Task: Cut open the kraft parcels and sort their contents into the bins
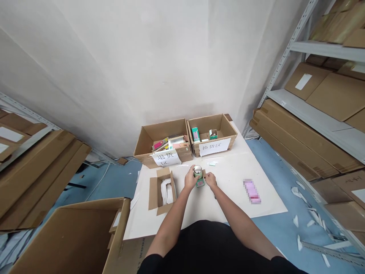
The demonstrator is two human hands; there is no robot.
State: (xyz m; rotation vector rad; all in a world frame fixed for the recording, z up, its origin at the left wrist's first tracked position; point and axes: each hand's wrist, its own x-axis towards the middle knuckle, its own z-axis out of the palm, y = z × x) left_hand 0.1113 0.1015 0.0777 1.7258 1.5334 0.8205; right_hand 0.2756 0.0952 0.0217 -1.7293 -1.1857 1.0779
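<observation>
With our left hand [190,179] we are clamping fingers round a silver-topped container [197,171] beside the small green box [200,183], seemingly for steadiness, but cannot tell whether our right hand [211,180] is pinching the brown flap [203,173].

Plain black top [213,247], short sleeves [151,262] same black; forearms [232,211] bare, left hand [190,179] and right hand [211,180] bare.
</observation>
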